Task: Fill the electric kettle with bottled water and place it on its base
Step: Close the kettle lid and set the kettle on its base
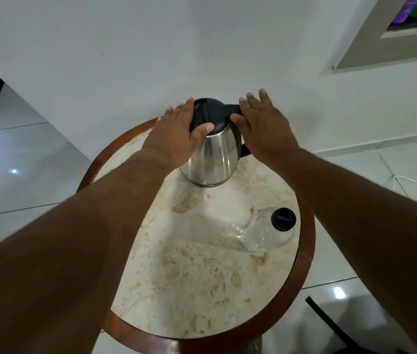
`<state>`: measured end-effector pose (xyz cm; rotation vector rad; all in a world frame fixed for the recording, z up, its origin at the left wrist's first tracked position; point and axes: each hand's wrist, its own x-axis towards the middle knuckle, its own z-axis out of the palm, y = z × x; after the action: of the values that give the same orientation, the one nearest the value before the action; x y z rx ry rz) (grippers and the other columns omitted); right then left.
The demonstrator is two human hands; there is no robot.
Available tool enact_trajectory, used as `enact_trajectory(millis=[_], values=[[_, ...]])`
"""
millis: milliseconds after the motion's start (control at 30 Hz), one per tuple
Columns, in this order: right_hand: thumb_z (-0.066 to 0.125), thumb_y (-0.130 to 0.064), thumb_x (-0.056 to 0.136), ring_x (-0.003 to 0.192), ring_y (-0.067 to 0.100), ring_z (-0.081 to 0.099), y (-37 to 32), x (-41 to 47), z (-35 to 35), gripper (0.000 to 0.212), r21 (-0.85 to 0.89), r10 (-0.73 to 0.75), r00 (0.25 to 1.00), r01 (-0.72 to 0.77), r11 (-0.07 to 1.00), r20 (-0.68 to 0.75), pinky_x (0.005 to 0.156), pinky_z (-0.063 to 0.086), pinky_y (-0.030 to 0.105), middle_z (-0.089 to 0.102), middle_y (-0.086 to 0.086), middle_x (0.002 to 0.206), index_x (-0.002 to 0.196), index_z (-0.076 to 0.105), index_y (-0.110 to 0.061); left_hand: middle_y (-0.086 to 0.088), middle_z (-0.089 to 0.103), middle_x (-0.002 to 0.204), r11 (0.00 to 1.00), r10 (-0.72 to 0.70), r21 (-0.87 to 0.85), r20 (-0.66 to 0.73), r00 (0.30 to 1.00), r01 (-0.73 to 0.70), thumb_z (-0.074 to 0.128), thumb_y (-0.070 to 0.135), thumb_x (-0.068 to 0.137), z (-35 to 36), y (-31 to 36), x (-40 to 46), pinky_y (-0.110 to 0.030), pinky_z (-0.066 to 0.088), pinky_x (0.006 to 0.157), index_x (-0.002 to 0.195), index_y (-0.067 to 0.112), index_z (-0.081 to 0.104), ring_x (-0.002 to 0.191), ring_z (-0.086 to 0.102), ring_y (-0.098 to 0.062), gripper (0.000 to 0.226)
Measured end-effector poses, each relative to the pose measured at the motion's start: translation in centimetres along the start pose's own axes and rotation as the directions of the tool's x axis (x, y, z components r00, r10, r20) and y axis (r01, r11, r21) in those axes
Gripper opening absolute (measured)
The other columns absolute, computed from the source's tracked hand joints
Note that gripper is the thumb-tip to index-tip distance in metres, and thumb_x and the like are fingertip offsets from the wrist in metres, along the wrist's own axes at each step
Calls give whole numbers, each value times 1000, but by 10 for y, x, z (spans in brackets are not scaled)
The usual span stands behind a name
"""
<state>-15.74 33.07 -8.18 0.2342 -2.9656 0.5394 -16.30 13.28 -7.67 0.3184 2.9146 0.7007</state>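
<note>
A steel electric kettle (pixel 213 159) with a black lid and black handle stands at the far side of a round marble-topped table (pixel 189 277). A small red light shows at its bottom rim; the base under it is hidden. My left hand (pixel 176 131) rests on the lid's left side, thumb across the top. My right hand (pixel 263 126) lies over the handle's top, fingers stretched and thumb against the handle. A clear plastic bottle (pixel 266 233) with a black cap stands upright near the table's right edge.
The table has a raised wooden rim (pixel 304 264) and stands close to a white wall. Glossy white floor tiles surround it. A white cable (pixel 416 187) runs on the floor to the right, and a dark object (pixel 330 318) sits at the lower right.
</note>
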Motion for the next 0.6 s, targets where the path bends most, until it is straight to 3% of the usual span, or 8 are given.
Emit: enact_trajectory(millis=[267,600], values=[[32,-35,101,142,31,26,4,2,3,49,-16,-15,1000,15,1000,-11,108,31,44,35,15,151,141,37,-7,-6,20,162,1000,2,-7,-5,1000,-2,35,57,94,-1,1,-1,-49,14,120,153,17,10,150,8,-30,76],[32,-36,101,140,30,29,5,3,3,50,-12,-22,999,21,1000,-26,111,29,43,37,15,150,141,37,-7,-6,23,161,1000,15,-19,-21,1000,-16,35,57,94,0,0,1,-48,14,120,153,17,11,149,10,-31,76]])
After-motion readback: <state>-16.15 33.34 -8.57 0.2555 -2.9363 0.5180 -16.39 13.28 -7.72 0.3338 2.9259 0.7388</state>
